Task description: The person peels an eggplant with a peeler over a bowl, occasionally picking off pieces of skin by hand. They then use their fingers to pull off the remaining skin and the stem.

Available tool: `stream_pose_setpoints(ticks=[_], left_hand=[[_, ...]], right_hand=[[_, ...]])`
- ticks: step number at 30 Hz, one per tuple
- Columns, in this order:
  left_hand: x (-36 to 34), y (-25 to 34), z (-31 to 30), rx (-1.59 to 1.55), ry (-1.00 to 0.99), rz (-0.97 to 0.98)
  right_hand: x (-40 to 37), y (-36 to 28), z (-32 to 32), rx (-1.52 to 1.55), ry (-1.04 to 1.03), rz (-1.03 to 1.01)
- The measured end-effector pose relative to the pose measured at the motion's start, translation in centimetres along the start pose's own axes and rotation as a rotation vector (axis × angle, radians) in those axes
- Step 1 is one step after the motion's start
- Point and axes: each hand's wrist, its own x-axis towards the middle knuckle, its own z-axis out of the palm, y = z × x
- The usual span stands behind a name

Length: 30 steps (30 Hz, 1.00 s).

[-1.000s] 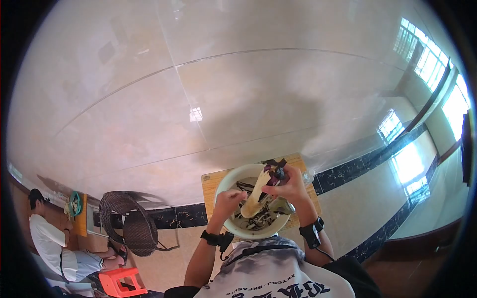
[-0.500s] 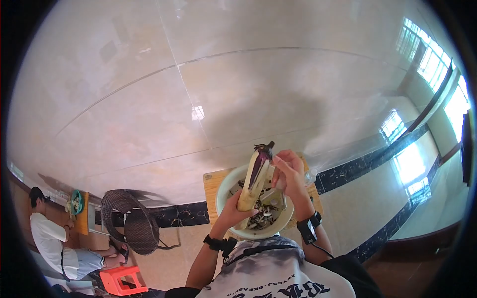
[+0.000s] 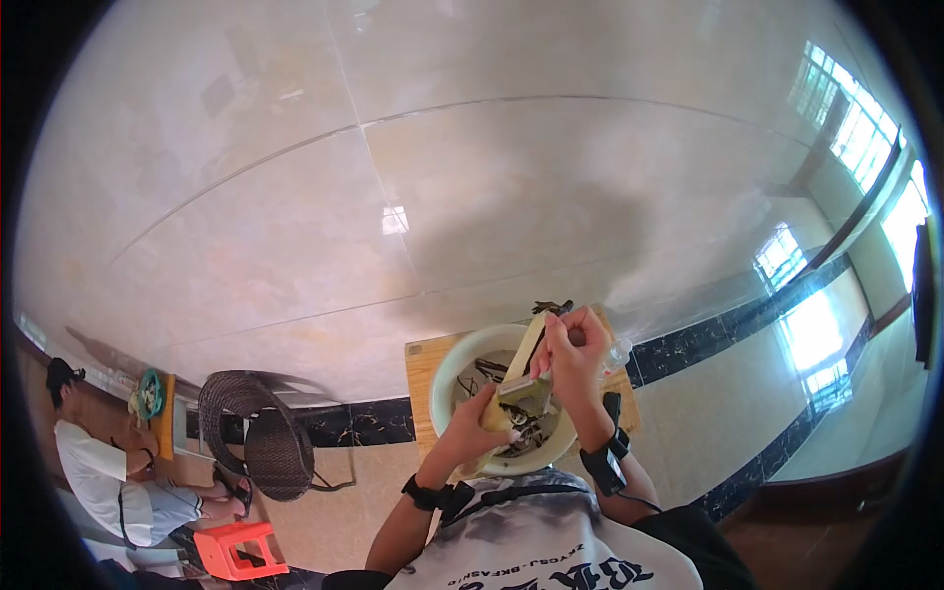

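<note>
A partly peeled eggplant (image 3: 521, 360) slants over a pale basin (image 3: 442, 383), its dark stem end pointing away from me. My left hand (image 3: 474, 431) is closed around its near, pale end. In my right hand (image 3: 573, 362), fingers curled, is what looks like a peeler (image 3: 532, 397); its wide head lies against or just over the eggplant's lower part. My fingers hide most of its handle. Dark strips of peel (image 3: 526, 433) lie in the basin under the eggplant.
The basin stands on a wooden table (image 3: 421, 366) against the tiled wall. A clear plastic object (image 3: 617, 354) is at its right. To the left are a dark wicker chair (image 3: 278, 452), a red stool (image 3: 238, 549) and a seated person (image 3: 103, 467) by a teal basin (image 3: 151, 392).
My right hand has turned and come down along the eggplant, bringing the peeler from beside it onto or over its lower part. The eggplant has tilted further right and lower.
</note>
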Motion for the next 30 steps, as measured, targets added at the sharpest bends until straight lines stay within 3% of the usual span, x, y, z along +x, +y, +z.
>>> stream_pose_setpoints(ticks=[8,11,14,23,30], left_hand=[[-1.2,-1.7,-0.6,0.068,-0.037,-0.073],[-1.5,-1.3,-0.3,0.055,-0.011,-0.077],[-1.3,-1.1,-0.1,0.047,0.051,0.011],[-0.7,-1.3,0.1,0.019,0.019,-0.037],[-1.6,-1.6,-0.3,-0.036,-0.060,-0.057]], right_hand=[[2.8,-0.6,-1.7,-0.071,0.097,-0.175],[3.7,-0.7,-2.9,0.164,0.186,-0.067],[3.0,-1.6,-2.6,0.210,0.230,-0.064],[-1.0,0.2,0.0,0.131,0.053,0.167],[-1.2,1.7,0.1,-0.128,0.058,-0.102]])
